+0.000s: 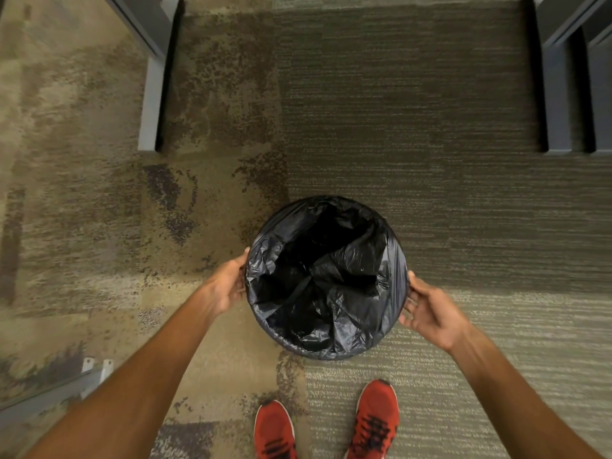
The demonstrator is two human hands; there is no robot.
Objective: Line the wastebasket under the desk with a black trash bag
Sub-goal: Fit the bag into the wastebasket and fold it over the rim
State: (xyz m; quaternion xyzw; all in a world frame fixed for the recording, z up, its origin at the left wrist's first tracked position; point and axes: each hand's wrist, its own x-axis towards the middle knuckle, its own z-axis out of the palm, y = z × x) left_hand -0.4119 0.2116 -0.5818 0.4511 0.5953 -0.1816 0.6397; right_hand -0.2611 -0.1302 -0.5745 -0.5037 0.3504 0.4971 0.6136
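Observation:
A round wastebasket (351,354) stands on the carpet in front of my feet. A black trash bag (326,276) lines it, its edge folded over the rim all the way round, with crumpled plastic hanging inside. My left hand (228,284) presses against the left side of the rim. My right hand (430,313) is at the right side, fingers curled on the bag-covered edge. Both hands grip the basket from opposite sides.
Grey desk legs stand at the upper left (150,104) and upper right (559,97), with the open space under the desk between them. A metal bracket (96,366) lies at the lower left. My red shoes (376,422) are just behind the basket.

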